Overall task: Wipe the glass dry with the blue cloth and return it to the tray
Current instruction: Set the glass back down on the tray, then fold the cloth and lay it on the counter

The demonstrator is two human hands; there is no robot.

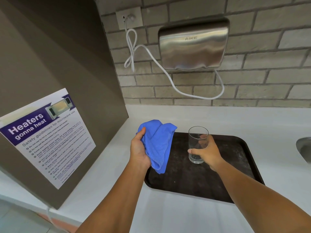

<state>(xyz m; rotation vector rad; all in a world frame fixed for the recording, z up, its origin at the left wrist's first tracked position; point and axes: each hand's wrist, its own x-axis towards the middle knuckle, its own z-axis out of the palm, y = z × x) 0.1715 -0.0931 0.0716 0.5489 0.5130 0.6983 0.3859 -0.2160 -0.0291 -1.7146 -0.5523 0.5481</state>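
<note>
A clear drinking glass [197, 140] stands upright over the dark brown tray [239, 167], with my right hand [207, 153] wrapped around its lower half. Whether its base rests on the tray or hovers just above it I cannot tell. My left hand [138, 149] holds a bunched blue cloth [157, 145] above the tray's left edge, a little to the left of the glass. The cloth hangs down from my palm and does not touch the glass.
The tray lies on a white counter [185, 216]. A steel sink rim [303, 148] shows at the right edge. A grey panel with a microwave safety poster [45, 137] stands at the left. On the brick wall hang a steel hand dryer [193, 44] and its looping white cable [168, 76].
</note>
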